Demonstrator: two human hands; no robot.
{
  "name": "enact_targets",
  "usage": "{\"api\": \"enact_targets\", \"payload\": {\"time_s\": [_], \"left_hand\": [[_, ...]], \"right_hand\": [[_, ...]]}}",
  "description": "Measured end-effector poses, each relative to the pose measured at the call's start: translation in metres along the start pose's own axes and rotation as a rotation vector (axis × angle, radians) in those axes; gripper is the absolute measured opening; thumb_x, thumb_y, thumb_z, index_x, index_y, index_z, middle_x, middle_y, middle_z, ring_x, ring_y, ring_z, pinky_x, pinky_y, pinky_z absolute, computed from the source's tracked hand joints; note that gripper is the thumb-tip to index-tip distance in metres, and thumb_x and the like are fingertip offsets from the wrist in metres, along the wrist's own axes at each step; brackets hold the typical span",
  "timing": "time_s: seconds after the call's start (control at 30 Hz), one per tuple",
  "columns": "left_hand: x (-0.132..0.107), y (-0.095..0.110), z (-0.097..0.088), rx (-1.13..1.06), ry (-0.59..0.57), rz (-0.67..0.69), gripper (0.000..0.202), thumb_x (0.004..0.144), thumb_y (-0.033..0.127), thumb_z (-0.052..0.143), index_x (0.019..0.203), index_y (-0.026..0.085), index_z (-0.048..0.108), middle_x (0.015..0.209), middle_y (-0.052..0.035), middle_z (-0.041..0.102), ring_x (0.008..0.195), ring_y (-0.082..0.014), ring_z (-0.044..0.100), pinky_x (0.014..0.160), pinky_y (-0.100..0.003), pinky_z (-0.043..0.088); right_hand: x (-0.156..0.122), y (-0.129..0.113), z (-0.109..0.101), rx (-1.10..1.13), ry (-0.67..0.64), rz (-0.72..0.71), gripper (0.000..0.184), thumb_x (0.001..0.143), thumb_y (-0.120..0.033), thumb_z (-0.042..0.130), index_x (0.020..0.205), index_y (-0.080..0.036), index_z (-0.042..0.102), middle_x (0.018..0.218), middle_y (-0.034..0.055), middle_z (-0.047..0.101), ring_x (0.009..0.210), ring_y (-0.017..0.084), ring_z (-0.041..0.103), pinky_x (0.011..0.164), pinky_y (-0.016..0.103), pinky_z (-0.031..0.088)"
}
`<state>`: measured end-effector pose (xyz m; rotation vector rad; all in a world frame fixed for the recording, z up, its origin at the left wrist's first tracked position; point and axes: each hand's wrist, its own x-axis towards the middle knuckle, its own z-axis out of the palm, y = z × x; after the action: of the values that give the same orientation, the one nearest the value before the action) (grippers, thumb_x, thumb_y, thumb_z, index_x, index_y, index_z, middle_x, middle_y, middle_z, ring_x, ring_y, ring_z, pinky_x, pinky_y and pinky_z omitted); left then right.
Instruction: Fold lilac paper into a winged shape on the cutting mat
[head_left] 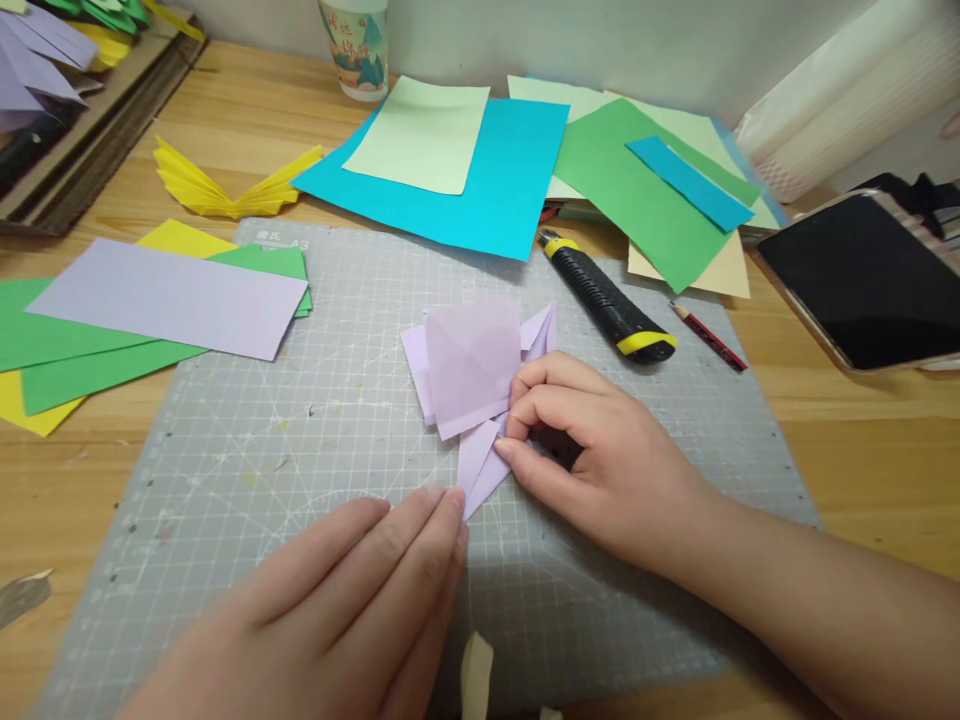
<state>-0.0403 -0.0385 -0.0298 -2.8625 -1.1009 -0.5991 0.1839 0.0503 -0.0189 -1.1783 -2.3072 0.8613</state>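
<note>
A light purple folded paper (474, 365) lies on the grey cutting mat (360, 400), with several flaps and pointed corners. My right hand (607, 450) pinches its right side between thumb and fingers. Stretched out flat, the fingers of my left hand (352, 610) rest at the lower pointed tip of the same paper, the fingertips touching it or just beside it. Part of the paper's right edge is hidden behind my right fingers.
A utility knife (607, 300) and a pencil (709, 337) lie right of the paper. Coloured strips (169, 297) and a yellow pleated paper (232, 190) are left. Behind are a blue sheet (510, 180), green sheet (637, 190) and paper cup (358, 50); a phone (870, 280) sits right.
</note>
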Motion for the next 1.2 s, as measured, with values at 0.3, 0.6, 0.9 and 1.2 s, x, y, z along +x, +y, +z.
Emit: {"api": "enact_targets", "payload": {"time_s": [0.3,0.6,0.9,1.2], "left_hand": [[0.007,0.0,0.002,0.005,-0.062,0.001,0.034,0.096,0.022,0.035,0.106,0.02,0.068,0.125,-0.0021,0.064,0.111,-0.0183,0.054,0.099,-0.031,0.037],[0.008,-0.002,0.003,0.013,-0.085,0.011,0.032,0.095,0.024,0.037,0.108,0.022,0.066,0.13,-0.0017,0.062,0.116,-0.0184,0.051,0.097,-0.032,0.036],[0.007,-0.001,0.005,-0.005,-0.084,0.005,0.035,0.098,0.023,0.034,0.109,0.021,0.066,0.132,-0.002,0.061,0.117,-0.0182,0.052,0.1,-0.031,0.035],[0.011,-0.003,0.001,-0.001,-0.155,0.021,0.036,0.1,0.025,0.031,0.11,0.024,0.066,0.137,0.002,0.058,0.114,-0.0183,0.052,0.092,-0.034,0.036]], "right_hand": [[0.001,-0.001,0.001,0.002,0.0,-0.001,0.016,0.082,-0.006,0.057,0.074,-0.02,0.055,0.087,0.0041,0.056,0.08,0.018,0.056,0.07,0.032,0.046],[0.0,0.001,-0.002,0.009,-0.02,-0.027,0.014,0.084,-0.008,0.055,0.076,-0.02,0.054,0.091,0.0048,0.057,0.083,0.018,0.056,0.072,0.032,0.046],[0.0,0.001,0.0,0.001,-0.013,-0.007,0.016,0.082,-0.007,0.056,0.073,-0.02,0.053,0.093,0.005,0.057,0.083,0.017,0.056,0.071,0.032,0.046],[0.001,0.001,0.001,-0.015,0.012,-0.027,0.015,0.081,-0.005,0.057,0.072,-0.016,0.054,0.089,0.0049,0.055,0.08,0.014,0.054,0.069,0.027,0.042]]}}
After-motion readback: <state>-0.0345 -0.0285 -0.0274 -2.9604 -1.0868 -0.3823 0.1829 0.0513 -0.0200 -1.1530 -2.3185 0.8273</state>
